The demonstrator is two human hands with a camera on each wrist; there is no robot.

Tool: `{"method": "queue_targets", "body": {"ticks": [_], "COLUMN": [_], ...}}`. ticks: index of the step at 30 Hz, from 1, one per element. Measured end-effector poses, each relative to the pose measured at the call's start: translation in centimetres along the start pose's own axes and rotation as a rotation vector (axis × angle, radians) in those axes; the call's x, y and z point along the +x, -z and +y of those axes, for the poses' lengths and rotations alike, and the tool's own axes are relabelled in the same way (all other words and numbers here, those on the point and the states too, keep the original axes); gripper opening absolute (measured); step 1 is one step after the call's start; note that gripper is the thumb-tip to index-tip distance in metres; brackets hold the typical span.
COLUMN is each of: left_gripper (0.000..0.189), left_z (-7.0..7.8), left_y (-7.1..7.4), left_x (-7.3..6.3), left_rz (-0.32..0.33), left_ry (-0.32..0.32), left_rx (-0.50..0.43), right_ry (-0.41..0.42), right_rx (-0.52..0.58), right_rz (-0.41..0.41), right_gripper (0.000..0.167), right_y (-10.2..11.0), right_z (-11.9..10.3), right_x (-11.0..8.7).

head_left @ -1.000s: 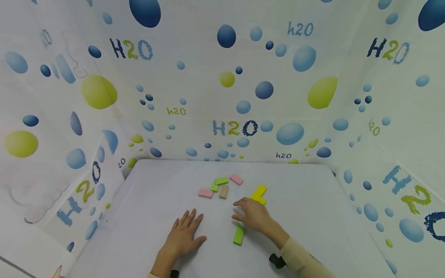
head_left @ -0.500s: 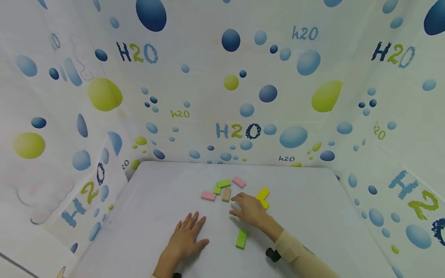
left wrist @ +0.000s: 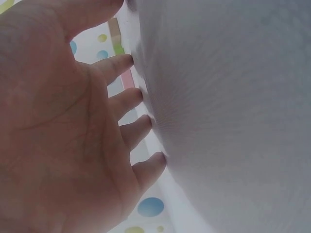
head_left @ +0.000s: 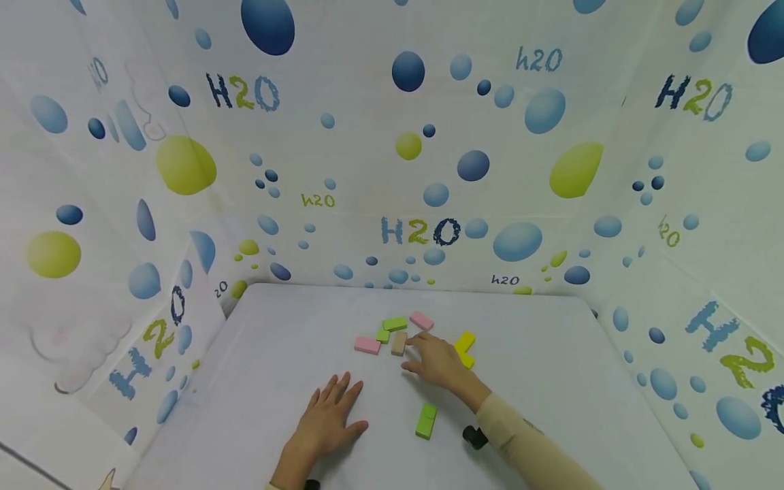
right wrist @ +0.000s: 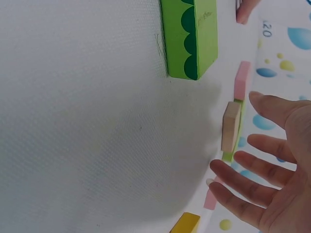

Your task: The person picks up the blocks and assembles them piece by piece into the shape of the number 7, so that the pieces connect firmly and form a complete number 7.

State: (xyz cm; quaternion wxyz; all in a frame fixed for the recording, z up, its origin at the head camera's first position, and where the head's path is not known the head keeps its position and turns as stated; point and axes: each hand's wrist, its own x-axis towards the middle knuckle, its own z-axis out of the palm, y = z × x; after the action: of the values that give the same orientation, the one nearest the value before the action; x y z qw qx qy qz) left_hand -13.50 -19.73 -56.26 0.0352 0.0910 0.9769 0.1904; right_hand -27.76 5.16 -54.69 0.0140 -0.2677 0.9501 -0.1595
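Observation:
My right hand (head_left: 438,362) hovers over the table beside a plain wooden block (head_left: 399,344), thumb and fingers apart with nothing between them. In the right wrist view, that wooden block (right wrist: 231,127) lies ahead of the spread fingers; I cannot tell if a fingertip touches it. My left hand (head_left: 324,423) rests on the table, fingers spread and fingertips down, holding nothing. Around the wooden block lie a pink block (head_left: 367,346), a small green block (head_left: 382,336), a longer green block (head_left: 395,323) and another pink block (head_left: 421,320).
Yellow blocks (head_left: 467,342) lie just right of my right hand, partly hidden by it. Nearer me, between the hands, is a green block (head_left: 425,421) with a darker scalloped pattern on its side. Patterned sheeting (head_left: 343,163) encloses the white table (head_left: 257,354).
My right hand has moved left and slightly away from me, from by the yellow blocks to the wooden block. My left hand stays in place. The head view has shifted slightly.

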Motion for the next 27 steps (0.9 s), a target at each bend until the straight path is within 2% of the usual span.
{"method": "queue_targets", "body": {"ticks": [6, 13, 23, 27], "left_gripper": [0.075, 0.075, 0.074, 0.075], "left_z": [0.0, -0.1, -0.1, -0.3], "left_y": [-0.1, 0.0, -0.1, -0.4], "left_x": [0.1, -0.1, -0.4, -0.2], "left_rz": [-0.009, -0.001, 0.002, 0.005], "left_ry": [0.006, -0.003, -0.007, -0.009], "left_rx": [-0.002, -0.008, -0.016, 0.005], "right_ry": [-0.011, -0.012, 0.033, 0.051], "right_rx": [0.011, -0.031, -0.045, -0.033], "right_rz": [-0.001, -0.002, 0.062, 0.091], "right_gripper": [0.057, 0.059, 0.054, 0.047], "right_y": [-0.3, -1.3, -1.7, -1.6], "right_z": [-0.1, -0.1, -0.6, -0.7], "right_x": [0.5, 1.3, 1.7, 1.9]}}
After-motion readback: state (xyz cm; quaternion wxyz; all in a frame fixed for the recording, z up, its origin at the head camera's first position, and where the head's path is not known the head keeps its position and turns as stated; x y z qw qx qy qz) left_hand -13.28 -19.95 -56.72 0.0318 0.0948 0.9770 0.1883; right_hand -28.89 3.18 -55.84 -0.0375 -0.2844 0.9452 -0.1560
